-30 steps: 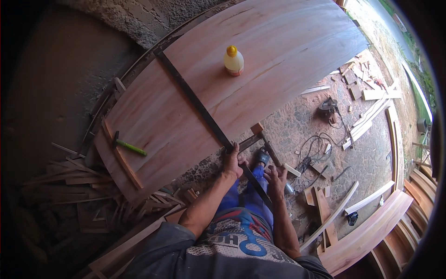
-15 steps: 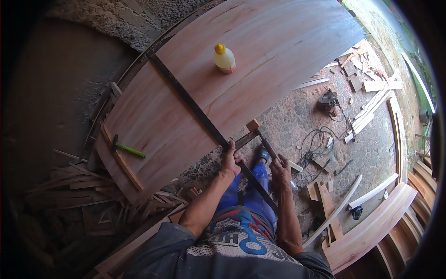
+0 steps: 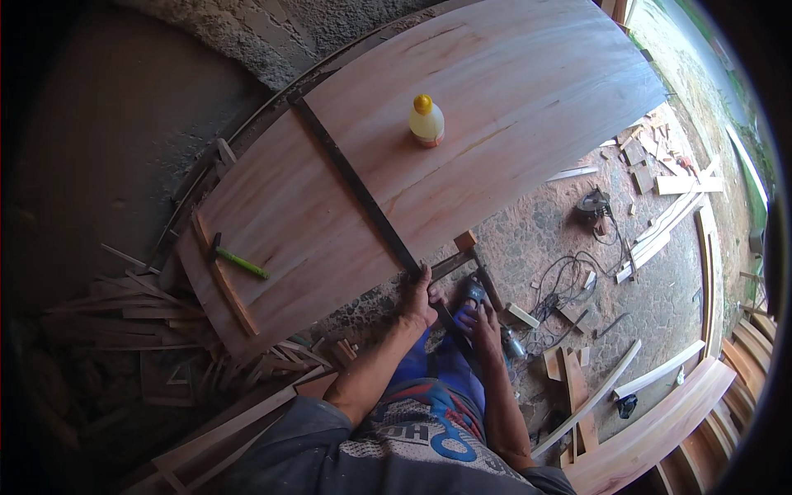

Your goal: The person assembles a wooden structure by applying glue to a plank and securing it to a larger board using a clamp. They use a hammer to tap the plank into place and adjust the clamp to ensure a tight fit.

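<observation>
A long dark metal bar clamp (image 3: 356,177) lies across a broad curved-edge wooden panel (image 3: 487,115) and runs past its near edge toward me. My left hand (image 3: 419,305) is wrapped around the bar just off that edge. The clamp's screw arm (image 3: 488,285) sticks out to the right, with a small wood block (image 3: 466,240) at its head. Close below the screw's end, my right hand (image 3: 485,328) has its fingers curled against the clamp; exactly which part they grip is partly hidden.
On the panel stand a yellow-capped bottle (image 3: 426,124) and, at the left, a green-handled hammer (image 3: 241,261) by a wood strip (image 3: 223,276). A circular saw (image 3: 592,206) and its cable (image 3: 561,285) lie on the floor. Scrap wood (image 3: 157,305) is piled left; curved boards (image 3: 660,421) lie right.
My right hand has moved down and slightly left along the clamp's screw end. My left hand stays on the bar. The whole view has shifted a little.
</observation>
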`<action>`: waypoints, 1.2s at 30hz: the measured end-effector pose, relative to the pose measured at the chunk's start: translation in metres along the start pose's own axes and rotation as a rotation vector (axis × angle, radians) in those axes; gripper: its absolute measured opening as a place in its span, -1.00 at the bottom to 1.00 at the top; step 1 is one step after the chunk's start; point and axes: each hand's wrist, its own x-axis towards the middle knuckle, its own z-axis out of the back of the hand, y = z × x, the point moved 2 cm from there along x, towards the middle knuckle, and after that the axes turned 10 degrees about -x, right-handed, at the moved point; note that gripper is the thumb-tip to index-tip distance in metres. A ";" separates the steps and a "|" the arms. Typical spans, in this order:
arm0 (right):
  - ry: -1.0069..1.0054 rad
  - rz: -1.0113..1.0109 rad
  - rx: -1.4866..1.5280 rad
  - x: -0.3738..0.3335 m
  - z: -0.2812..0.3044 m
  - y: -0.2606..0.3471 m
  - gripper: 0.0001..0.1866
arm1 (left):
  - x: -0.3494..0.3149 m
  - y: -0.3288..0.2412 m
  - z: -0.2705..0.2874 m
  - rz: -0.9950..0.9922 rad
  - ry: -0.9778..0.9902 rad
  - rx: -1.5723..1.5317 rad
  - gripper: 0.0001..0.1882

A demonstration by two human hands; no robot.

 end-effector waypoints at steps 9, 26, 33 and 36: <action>0.267 0.263 -1.005 0.007 -0.017 -0.014 -0.48 | -0.014 -0.008 -0.019 0.009 0.018 -0.018 -0.57; 0.176 0.220 -0.765 -0.021 -0.004 0.002 -0.47 | 0.009 -0.002 0.005 0.076 -0.027 -0.085 -0.64; -0.259 0.633 -0.280 0.017 0.030 0.009 -0.40 | 0.011 0.004 0.001 0.080 -0.043 -0.034 -0.47; -0.234 0.542 -0.209 0.027 0.029 0.014 -0.67 | 0.005 0.000 -0.007 0.056 -0.042 0.032 -0.45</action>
